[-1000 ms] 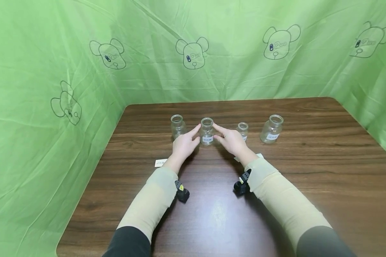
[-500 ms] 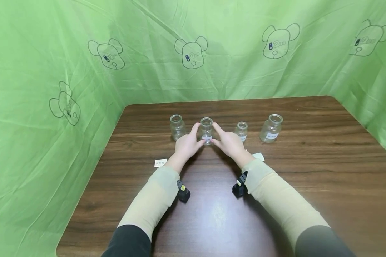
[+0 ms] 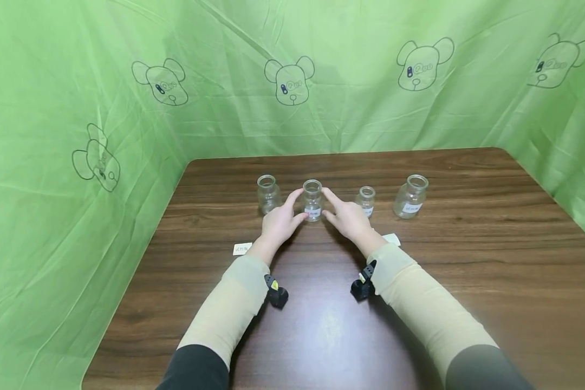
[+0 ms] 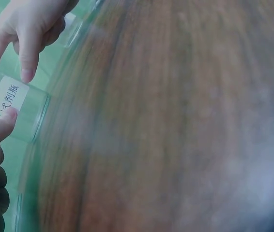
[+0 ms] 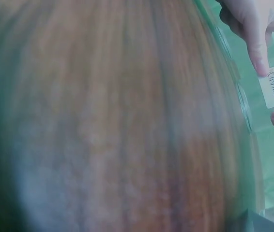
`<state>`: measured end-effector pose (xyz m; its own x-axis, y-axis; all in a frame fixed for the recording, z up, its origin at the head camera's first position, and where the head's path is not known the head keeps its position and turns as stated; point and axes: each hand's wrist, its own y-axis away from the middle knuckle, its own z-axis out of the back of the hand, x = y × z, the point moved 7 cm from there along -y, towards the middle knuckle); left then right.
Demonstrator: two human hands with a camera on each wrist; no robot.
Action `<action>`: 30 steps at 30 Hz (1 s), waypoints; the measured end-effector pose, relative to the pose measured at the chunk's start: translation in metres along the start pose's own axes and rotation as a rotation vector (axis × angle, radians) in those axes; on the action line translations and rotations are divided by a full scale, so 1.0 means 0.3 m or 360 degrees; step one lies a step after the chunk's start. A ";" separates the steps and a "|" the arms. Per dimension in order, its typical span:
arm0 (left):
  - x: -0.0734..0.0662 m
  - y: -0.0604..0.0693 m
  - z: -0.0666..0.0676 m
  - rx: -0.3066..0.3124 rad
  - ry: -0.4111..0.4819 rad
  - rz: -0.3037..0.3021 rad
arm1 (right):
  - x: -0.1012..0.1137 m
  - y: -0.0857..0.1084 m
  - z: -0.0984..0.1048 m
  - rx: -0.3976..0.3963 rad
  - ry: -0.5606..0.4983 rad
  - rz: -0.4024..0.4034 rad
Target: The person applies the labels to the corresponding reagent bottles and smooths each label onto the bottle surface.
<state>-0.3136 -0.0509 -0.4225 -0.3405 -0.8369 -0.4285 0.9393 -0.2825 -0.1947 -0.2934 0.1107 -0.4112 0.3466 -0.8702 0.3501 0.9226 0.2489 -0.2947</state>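
Observation:
A clear glass bottle (image 3: 312, 201) with a white label (image 4: 9, 96) bearing handwritten characters stands upright on the table between both hands. My left hand (image 3: 277, 223) holds it from the left, index finger by the neck and thumb on the label's left end. From the right, my right hand (image 3: 349, 219) holds the same bottle, index finger beside the neck and thumb near the label's right edge. The other fingers of both hands are folded in. In the right wrist view, the left thumb covers a corner of the label.
Left of the hands stands another glass bottle (image 3: 268, 194). To the right are a small labelled bottle (image 3: 366, 200) and a larger labelled bottle (image 3: 410, 197). A white label (image 3: 242, 248) lies by the left wrist, a pale paper piece (image 3: 392, 239) by the right wrist.
Both thumbs have come in over the lower front of the bottle and its label, then spread slightly apart. The bottle stays in place.

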 end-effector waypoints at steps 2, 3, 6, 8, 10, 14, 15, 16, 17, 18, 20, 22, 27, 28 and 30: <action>0.007 0.010 -0.009 0.0012 -0.0009 0.0013 | -0.002 0.008 -0.012 0.0020 -0.0008 -0.0005; 0.010 0.015 -0.015 0.0022 -0.0021 0.0020 | -0.002 0.012 -0.018 0.0035 -0.0016 -0.0010; 0.018 0.027 -0.029 0.0036 -0.0052 0.0024 | -0.004 0.023 -0.031 0.0059 -0.0042 -0.0020; 0.018 0.027 -0.027 0.0020 -0.0055 0.0019 | -0.003 0.021 -0.031 0.0048 -0.0061 -0.0018; 0.016 0.022 -0.019 -0.0001 -0.0042 0.0017 | -0.001 0.012 -0.024 0.0028 -0.0070 -0.0022; 0.012 0.011 -0.004 -0.0011 -0.0018 0.0023 | 0.000 -0.004 -0.011 0.0009 -0.0072 -0.0050; 0.012 0.009 -0.003 -0.0010 -0.0010 0.0024 | 0.001 -0.004 -0.008 0.0009 -0.0072 -0.0059; 0.011 0.009 -0.003 -0.0003 -0.0010 0.0024 | 0.001 -0.005 -0.007 0.0008 -0.0072 -0.0063; 0.012 0.009 -0.004 0.0006 -0.0010 0.0027 | 0.002 -0.004 -0.006 0.0004 -0.0072 -0.0061; 0.013 0.010 -0.004 0.0004 -0.0007 0.0026 | 0.004 -0.003 -0.006 0.0001 -0.0074 -0.0055; 0.015 0.011 -0.001 -0.0001 -0.0019 0.0033 | 0.005 -0.003 -0.006 0.0002 -0.0091 -0.0035; 0.018 0.012 0.005 -0.0011 -0.0032 0.0048 | 0.005 -0.003 -0.004 0.0008 -0.0120 -0.0016; 0.014 0.016 0.024 -0.0049 -0.0028 0.0062 | -0.017 -0.002 0.011 0.0020 -0.0178 -0.0050; 0.012 0.018 0.028 -0.0054 -0.0024 0.0060 | -0.022 -0.001 0.016 0.0021 -0.0187 -0.0066; 0.009 0.023 0.036 -0.0062 -0.0005 0.0054 | -0.030 0.002 0.028 0.0021 -0.0232 -0.0096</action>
<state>-0.3075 -0.0601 -0.4156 -0.3081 -0.8473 -0.4326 0.9480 -0.2355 -0.2140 -0.2946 0.1222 -0.4071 0.3105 -0.8132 0.4923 0.9443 0.2044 -0.2580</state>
